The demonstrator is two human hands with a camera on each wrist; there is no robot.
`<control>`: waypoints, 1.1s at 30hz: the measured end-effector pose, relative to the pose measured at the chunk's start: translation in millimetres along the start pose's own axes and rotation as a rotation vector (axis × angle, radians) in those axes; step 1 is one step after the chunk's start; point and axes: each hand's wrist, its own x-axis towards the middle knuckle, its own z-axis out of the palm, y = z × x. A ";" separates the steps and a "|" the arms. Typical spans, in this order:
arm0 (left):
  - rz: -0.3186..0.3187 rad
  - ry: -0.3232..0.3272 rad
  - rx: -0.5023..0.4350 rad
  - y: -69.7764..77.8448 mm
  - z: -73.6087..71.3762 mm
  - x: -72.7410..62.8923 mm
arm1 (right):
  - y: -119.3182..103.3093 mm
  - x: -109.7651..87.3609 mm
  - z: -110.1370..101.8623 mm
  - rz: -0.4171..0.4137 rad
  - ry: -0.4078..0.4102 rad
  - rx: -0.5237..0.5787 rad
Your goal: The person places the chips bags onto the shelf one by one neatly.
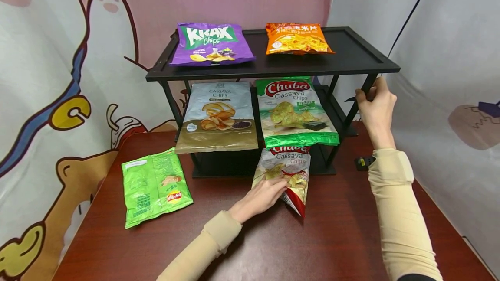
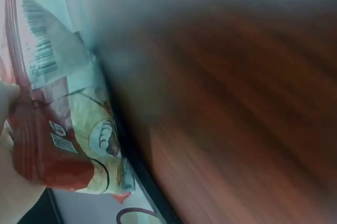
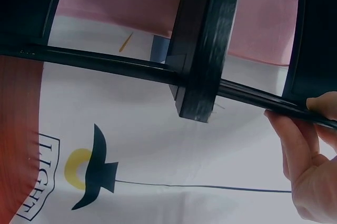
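My left hand [image 1: 263, 196] grips the lower front of a red and white Chuba cassava chips bag [image 1: 279, 161]. The bag tilts at the front of the bottom tier of a black rack [image 1: 369, 51], its top overlapped by the green Chuba bag [image 1: 297, 107] above. In the left wrist view, fingers hold the red end of the chips bag [image 2: 58, 145], with its barcode showing. My right hand [image 1: 378, 107] pinches the rack's front right post, just below the top shelf; the right wrist view shows thumb and fingers around the thin black bar [image 3: 253, 94].
A silver and gold cassava chips bag [image 1: 218, 116] lies beside the green Chuba bag on the middle tier. On top are a purple Krax bag [image 1: 212, 43] and an orange bag [image 1: 297, 38]. A green Lay's bag [image 1: 156, 187] lies on the brown table [image 1: 332, 229], left of the rack.
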 end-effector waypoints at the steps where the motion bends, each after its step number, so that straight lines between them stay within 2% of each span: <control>1: -0.004 0.012 0.002 -0.7 1.8 2.1 | -0.2 -0.1 0.4 0.001 0.000 -0.001; 3: -0.014 0.020 0.031 -1.3 4.7 6.2 | -0.8 -0.5 1.2 0.004 -0.001 -0.002; 6: -0.051 -0.047 0.132 1.7 7.1 12.3 | -0.7 -0.8 0.8 0.005 -0.002 0.000; 11: -0.123 -0.327 0.311 13.2 7.2 12.6 | -0.1 -1.4 0.4 0.008 -0.010 -0.001; 14: -0.152 -0.428 0.377 19.6 8.7 9.1 | 0.0 -1.2 0.4 0.008 -0.006 0.000; 18: -0.191 -0.433 0.433 23.7 13.0 8.4 | -0.1 -0.2 0.9 0.002 -0.002 0.008; 22: -0.214 -0.437 0.449 21.8 16.7 12.8 | -0.2 0.2 0.8 0.001 -0.002 0.007; 28: -0.202 -0.408 0.439 13.8 21.7 24.1 | 0.5 0.8 0.8 -0.006 0.005 0.011; 33: -0.225 -0.409 0.408 10.1 25.3 35.4 | 0.3 -0.3 1.5 -0.003 0.002 0.008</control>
